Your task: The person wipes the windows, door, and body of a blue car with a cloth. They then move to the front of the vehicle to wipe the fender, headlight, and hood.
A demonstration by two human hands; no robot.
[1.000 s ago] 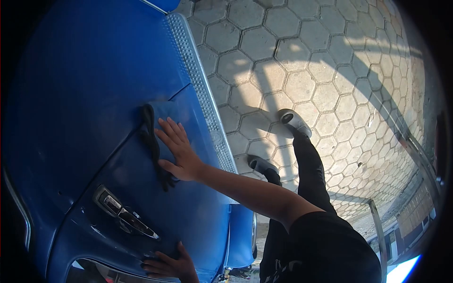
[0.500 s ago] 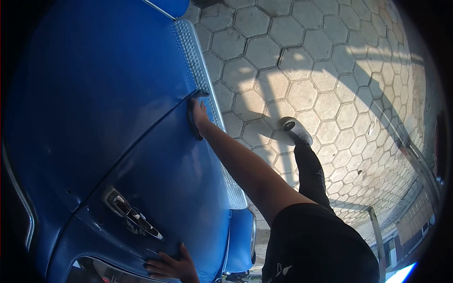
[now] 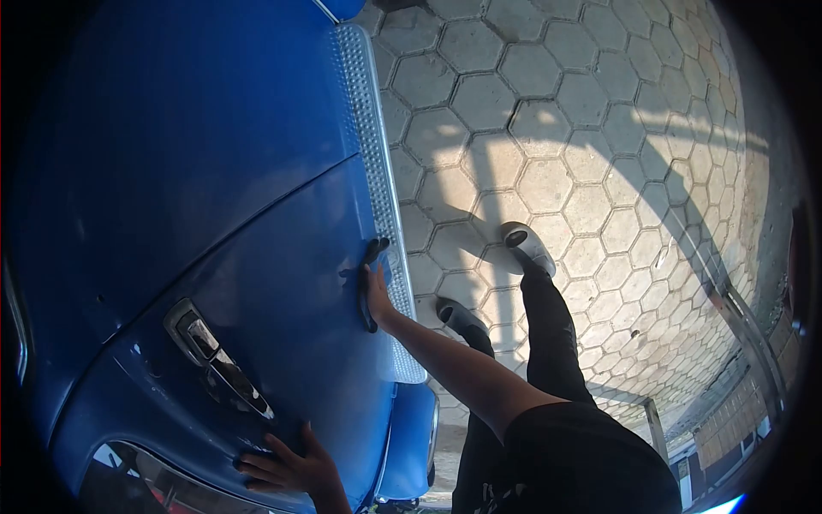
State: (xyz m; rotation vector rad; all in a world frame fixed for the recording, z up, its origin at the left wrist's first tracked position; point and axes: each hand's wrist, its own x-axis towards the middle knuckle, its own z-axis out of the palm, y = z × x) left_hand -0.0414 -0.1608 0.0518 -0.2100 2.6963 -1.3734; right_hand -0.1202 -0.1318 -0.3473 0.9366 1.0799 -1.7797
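My right hand is closed around a black curved object, held against the lower part of a blue vehicle panel, beside the ribbed metal step. What the object is I cannot make out. Lower in the view, my left hand lies spread on the blue panel, holding nothing. Between that hand and the panel seam is a chrome door handle.
Hexagonal paving covers the ground, with sunlight and shadows on it. My shoes stand beside the step. A metal rail is at the right, and a window shows at the bottom left.
My right hand has moved down the view along the panel with the black object, away from the seam. A second shoe now shows. My left hand still rests spread on the panel.
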